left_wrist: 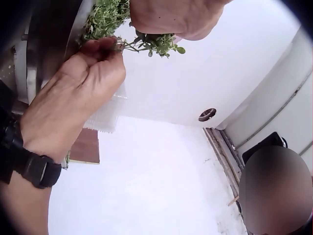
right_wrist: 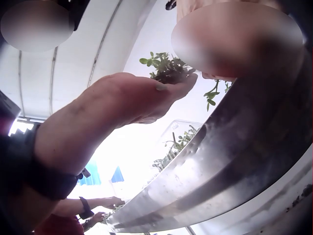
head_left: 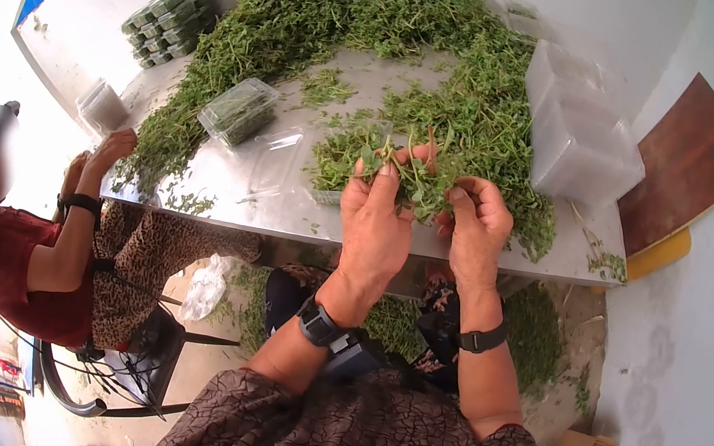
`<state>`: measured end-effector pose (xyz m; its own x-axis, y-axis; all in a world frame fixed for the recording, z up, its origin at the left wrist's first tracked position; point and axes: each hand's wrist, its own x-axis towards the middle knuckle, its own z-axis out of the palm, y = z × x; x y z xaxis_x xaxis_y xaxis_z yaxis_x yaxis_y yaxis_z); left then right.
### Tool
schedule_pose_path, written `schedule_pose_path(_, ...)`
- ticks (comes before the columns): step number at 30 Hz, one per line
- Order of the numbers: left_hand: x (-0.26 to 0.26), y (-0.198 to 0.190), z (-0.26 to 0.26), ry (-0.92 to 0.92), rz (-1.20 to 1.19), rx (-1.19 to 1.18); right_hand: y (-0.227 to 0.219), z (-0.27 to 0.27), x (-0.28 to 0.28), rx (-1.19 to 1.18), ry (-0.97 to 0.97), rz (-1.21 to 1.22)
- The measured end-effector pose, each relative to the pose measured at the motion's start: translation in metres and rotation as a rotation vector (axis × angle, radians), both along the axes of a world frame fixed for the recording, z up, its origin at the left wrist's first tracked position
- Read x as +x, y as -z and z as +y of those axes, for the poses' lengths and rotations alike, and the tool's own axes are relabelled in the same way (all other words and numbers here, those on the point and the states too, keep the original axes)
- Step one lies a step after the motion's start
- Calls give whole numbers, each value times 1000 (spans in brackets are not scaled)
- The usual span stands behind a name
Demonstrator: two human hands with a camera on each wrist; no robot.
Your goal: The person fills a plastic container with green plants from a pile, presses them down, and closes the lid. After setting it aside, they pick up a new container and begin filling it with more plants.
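Observation:
In the head view the left hand [head_left: 375,226] holds a small bunch of green leafy sprigs [head_left: 419,186] between its thumb and fingers, above the table's near edge. To its right, the right hand [head_left: 479,233] has its thumb and forefinger pinched at the side of that bunch. The left wrist view has the right hand [left_wrist: 88,83] pinching thin stems [left_wrist: 128,46], with the left hand [left_wrist: 176,17] above. From the right wrist camera, leaves [right_wrist: 161,63] stick out over the left hand [right_wrist: 122,98]; blur covers much of the right hand. A partly hidden clear tray [head_left: 326,197] lies under the bunch.
Heaped greens [head_left: 316,11] curve around the metal table [head_left: 283,221]. A filled clear box [head_left: 239,111], an empty open one [head_left: 276,163], stacked filled boxes [head_left: 169,21] and nested clear containers [head_left: 581,132] stand on it. Another person [head_left: 33,265] sits at the left, hands at the greens.

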<state>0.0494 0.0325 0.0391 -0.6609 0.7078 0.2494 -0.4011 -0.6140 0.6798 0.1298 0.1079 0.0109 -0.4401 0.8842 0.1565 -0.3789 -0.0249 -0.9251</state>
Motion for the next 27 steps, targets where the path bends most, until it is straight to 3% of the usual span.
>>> schedule_pose_path(6,-33,-11,-9,-81,-29,121,7,4,1,45,-37,21)
schedule_pose_path(8,-48,-23,-20,-117,73,140,7,3,0,54,-49,14)
schedule_pose_path(16,-80,-49,-48,-238,197,-68,6,3,1,84,-62,-45)
schedule_pose_path(18,-84,-47,-47,-246,186,-9,6,3,1,82,-47,-47)
schedule_pose_path(20,-89,-44,-45,-228,410,-173,6,3,1,98,-53,-65)
schedule_pose_path(22,-91,-37,-39,-239,430,-249,5,3,1,115,-55,-81)
schedule_pose_path(24,-92,-34,-38,-323,624,-655,6,3,2,108,-44,-99)
schedule_pose_path(25,-92,-30,-38,-418,681,-597,7,4,2,115,-46,-105)
schedule_pose_path(27,-91,-33,-40,-409,610,-562,8,4,2,127,-48,-98)
